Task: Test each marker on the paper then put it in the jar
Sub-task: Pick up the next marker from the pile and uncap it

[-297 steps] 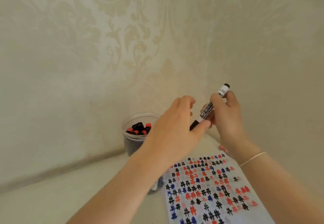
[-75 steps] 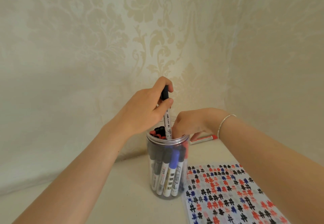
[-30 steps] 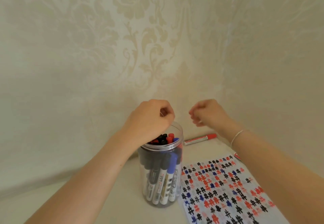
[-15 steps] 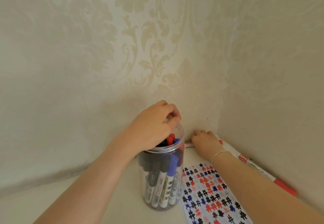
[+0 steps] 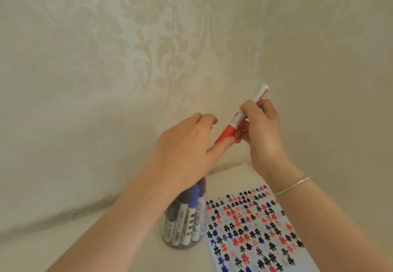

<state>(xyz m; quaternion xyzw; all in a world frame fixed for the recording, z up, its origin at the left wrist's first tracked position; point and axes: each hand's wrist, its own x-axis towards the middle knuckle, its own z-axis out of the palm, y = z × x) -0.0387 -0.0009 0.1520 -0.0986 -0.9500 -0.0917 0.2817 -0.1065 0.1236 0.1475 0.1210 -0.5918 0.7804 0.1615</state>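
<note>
While patterned cream wallpaper [image 5: 148, 59] fills most of the view, a pale tabletop [image 5: 106, 239] sits in the corner below it. On it lies the test paper [image 5: 251, 229], covered in black, red and blue hash marks, with a clear jar [image 5: 185, 225] of markers just beside its left edge. The left hand [image 5: 187, 150] hovers above the jar, hiding its mouth, fingers loosely curled, thumb touching the red cap [image 5: 225, 133]. The right hand [image 5: 261, 131], a thin bracelet [image 5: 293, 186] on its wrist, grips the barrel of a red marker [image 5: 240, 116], held tilted in the air above the table. The cap looks still on; a hard tug could jerk an elbow into the jar and tip it.
</note>
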